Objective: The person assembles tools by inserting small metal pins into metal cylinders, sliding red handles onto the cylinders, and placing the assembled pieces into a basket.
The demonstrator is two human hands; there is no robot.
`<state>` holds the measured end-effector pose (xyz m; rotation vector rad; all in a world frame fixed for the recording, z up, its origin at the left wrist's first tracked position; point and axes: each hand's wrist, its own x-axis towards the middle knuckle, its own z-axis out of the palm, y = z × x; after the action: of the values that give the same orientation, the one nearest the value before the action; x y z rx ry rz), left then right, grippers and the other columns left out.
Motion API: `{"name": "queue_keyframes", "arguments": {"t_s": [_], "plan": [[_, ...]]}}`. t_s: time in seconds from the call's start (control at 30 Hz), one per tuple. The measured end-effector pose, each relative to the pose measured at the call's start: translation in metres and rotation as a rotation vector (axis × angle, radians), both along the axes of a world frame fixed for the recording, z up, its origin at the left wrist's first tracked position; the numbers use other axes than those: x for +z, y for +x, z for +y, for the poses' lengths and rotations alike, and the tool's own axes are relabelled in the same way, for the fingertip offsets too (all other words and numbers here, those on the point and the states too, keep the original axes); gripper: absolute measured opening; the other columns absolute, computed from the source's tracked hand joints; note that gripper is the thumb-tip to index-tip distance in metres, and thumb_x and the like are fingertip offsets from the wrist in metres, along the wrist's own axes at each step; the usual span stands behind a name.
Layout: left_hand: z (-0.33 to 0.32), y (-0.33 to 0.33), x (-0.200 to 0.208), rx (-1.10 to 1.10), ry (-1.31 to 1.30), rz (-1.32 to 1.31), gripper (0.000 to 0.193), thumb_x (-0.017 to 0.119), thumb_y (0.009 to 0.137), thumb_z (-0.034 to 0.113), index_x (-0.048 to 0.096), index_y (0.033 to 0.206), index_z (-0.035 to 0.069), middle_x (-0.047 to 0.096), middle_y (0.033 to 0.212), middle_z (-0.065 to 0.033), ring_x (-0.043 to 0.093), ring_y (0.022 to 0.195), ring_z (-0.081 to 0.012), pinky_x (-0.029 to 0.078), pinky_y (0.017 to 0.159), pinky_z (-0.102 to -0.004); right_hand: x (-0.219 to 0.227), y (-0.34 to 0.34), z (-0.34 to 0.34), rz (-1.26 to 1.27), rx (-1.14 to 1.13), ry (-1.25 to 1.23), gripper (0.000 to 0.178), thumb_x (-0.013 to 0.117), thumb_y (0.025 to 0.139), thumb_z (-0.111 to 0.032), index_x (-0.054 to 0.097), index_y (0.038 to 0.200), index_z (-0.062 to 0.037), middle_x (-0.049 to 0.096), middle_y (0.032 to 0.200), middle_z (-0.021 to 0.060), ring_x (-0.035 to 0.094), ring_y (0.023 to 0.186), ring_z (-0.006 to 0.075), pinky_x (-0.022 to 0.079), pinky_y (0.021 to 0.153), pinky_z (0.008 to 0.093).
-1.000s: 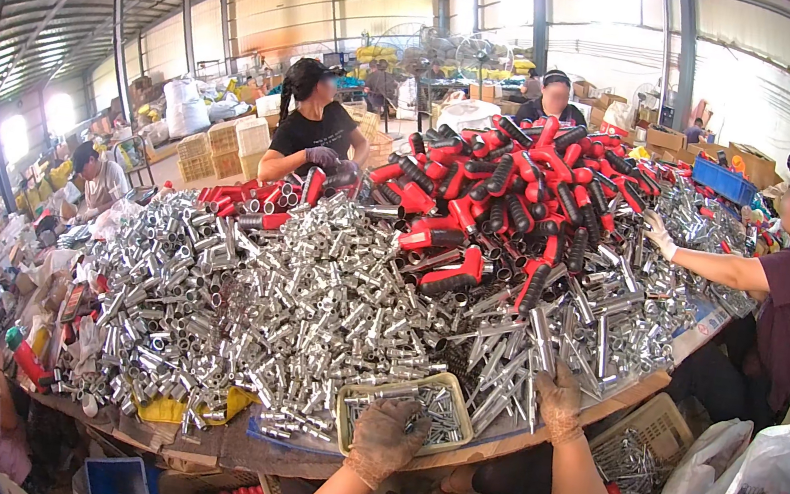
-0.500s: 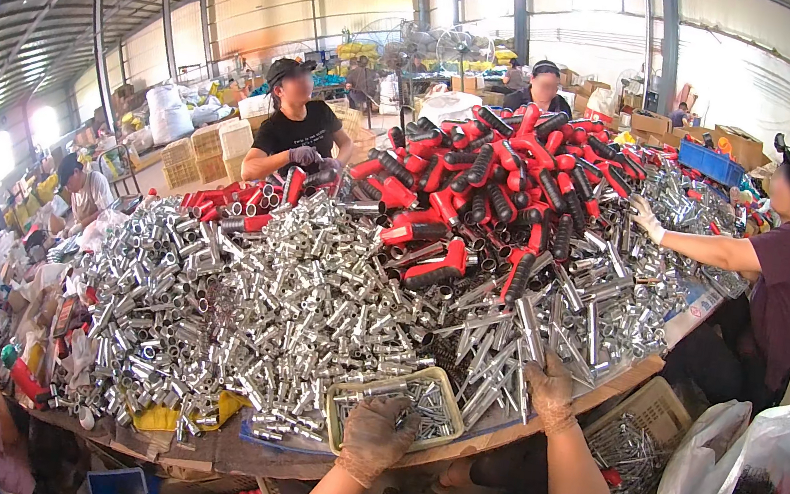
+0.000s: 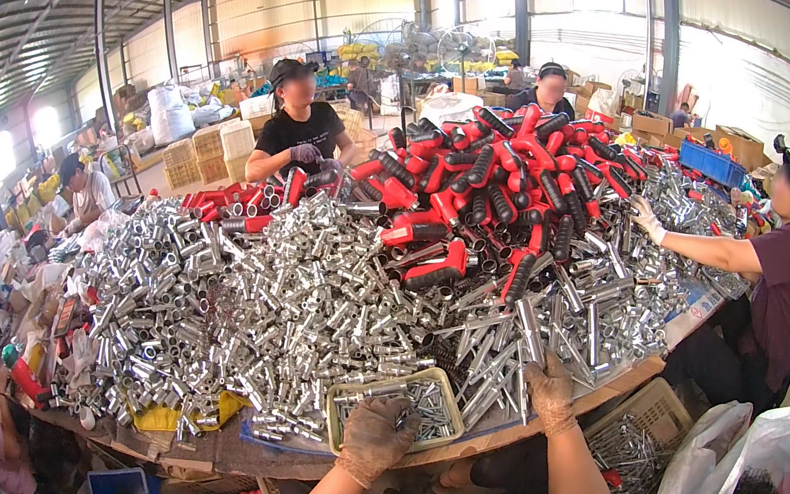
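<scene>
My left hand (image 3: 378,437), in a thin stained glove, rests over a cream plastic tray (image 3: 455,409) at the table's near edge. Its fingers curl down among small metal pins (image 3: 435,409), and whatever they pinch is hidden. To the right, my gloved right hand (image 3: 550,395) closes around the lower end of a shiny metal tube (image 3: 529,329), which tilts up and away over the pile. Long tapered metal rods (image 3: 489,366) lie between the two hands. Short silvery sockets (image 3: 302,335) are heaped beyond the tray.
Red and black tool handles (image 3: 495,180) are piled high at the table's middle. Co-workers stand across the table and at its right end, one with a gloved hand (image 3: 647,220) at the heap. Below the right edge are a crate of metal parts (image 3: 660,411) and white sacks (image 3: 772,442).
Both my hands have stayed in nearly the same place. The co-workers across the table have shifted their heads slightly.
</scene>
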<state>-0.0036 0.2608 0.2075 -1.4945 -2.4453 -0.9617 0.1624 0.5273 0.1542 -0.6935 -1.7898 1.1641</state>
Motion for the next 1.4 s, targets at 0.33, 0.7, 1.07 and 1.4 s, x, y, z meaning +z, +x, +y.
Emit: {"name": "queue_keyframes", "arguments": {"t_s": [0.33, 0.7, 1.07, 1.4], "plan": [[0.001, 0.001, 0.004, 0.000, -0.042, -0.039, 0.039, 0.069, 0.081, 0.036, 0.070, 0.103, 0.004, 0.069, 0.093, -0.0200, 0.066, 0.091, -0.0356, 0.051, 0.083, -0.0427, 0.010, 0.001, -0.005, -0.025, -0.035, 0.106, 0.033, 0.055, 0.088, -0.008, 0.060, 0.119, -0.0002, 0.063, 0.089, 0.0030, 0.054, 0.077, 0.0113, 0.047, 0.071, 0.0277], [0.002, 0.000, 0.000, -0.015, 0.045, -0.014, 0.034, 0.071, 0.079, 0.030, 0.070, 0.102, 0.005, 0.069, 0.089, -0.0194, 0.067, 0.085, -0.0353, 0.053, 0.080, -0.0415, 0.002, 0.001, 0.000, -0.028, -0.028, 0.042, 0.034, 0.056, 0.087, -0.008, 0.060, 0.120, -0.0004, 0.062, 0.089, 0.0031, 0.054, 0.079, 0.0114, 0.046, 0.074, 0.0284], [0.000, 0.002, 0.003, 0.004, 0.031, -0.035, 0.035, 0.071, 0.079, 0.034, 0.071, 0.101, 0.006, 0.069, 0.088, -0.0205, 0.067, 0.085, -0.0354, 0.052, 0.080, -0.0428, 0.008, 0.001, -0.005, 0.027, -0.030, 0.034, 0.035, 0.057, 0.086, -0.010, 0.060, 0.119, 0.0011, 0.062, 0.088, 0.0028, 0.053, 0.076, 0.0113, 0.046, 0.071, 0.0277], [0.000, 0.005, 0.000, 0.056, 0.032, -0.031, 0.034, 0.070, 0.079, 0.037, 0.072, 0.101, 0.010, 0.068, 0.091, -0.0190, 0.064, 0.090, -0.0370, 0.050, 0.083, -0.0459, 0.009, 0.004, -0.003, -0.066, 0.012, -0.034, 0.038, 0.060, 0.089, -0.013, 0.057, 0.126, -0.0020, 0.066, 0.100, 0.0075, 0.059, 0.090, 0.0161, 0.047, 0.084, 0.0306]]}}
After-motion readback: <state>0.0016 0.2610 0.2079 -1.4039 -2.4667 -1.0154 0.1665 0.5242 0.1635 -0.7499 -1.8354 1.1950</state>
